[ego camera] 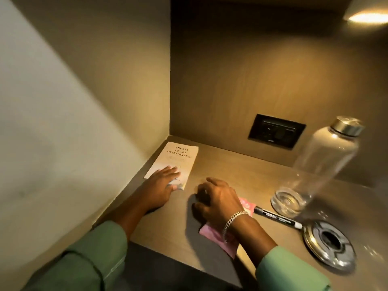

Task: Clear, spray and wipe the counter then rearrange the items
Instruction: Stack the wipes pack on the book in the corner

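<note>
A cream paperback book [176, 157] lies flat in the back left corner of the wooden counter [226, 171]. My left hand [160, 186] rests on the book's near end, fingers spread over the cover and thumb at its corner. My right hand [218, 199] hovers curled over the middle of the counter, above a pink cloth or paper [218, 238] that shows under my wrist. I cannot tell whether it grips the pink thing. A black marker [277, 217] lies to the right of that hand.
A clear bottle [319, 164] with a metal cap stands at the right. A round metal cable grommet [329, 243] is set in the counter at the front right. A black socket panel [276, 131] is on the back wall. Walls close the left and back.
</note>
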